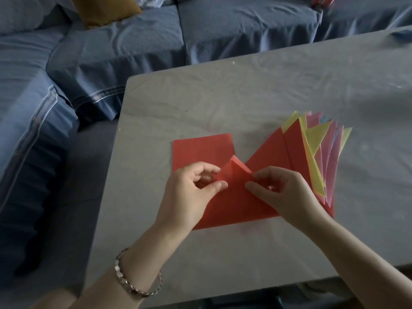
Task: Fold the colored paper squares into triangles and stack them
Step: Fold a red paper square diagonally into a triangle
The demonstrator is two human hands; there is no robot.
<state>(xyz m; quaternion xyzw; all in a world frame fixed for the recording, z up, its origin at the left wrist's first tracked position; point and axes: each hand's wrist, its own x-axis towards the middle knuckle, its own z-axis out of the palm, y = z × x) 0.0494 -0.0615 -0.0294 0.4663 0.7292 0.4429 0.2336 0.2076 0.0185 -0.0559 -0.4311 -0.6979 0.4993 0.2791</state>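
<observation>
Red paper sheet, partly folded, lies on the near middle of the pale grey desk, and we see its upper corner raised off the surface in a small peak between the two hands. The left grip is closed on the left edge of that peak, thumb on the front face and curled fingers behind it. The right grip pinches the right edge between thumb and forefinger. Behind the left grip lies a flat red paper square, its near edge hidden by the raised sheet. To the right we find a fanned stack of folded paper triangles, red on top with yellow, pink and a little blue showing. A silver beaded bracelet circles the left wrist. Beyond the desk runs a blue fabric sofa with a mustard cushion
</observation>
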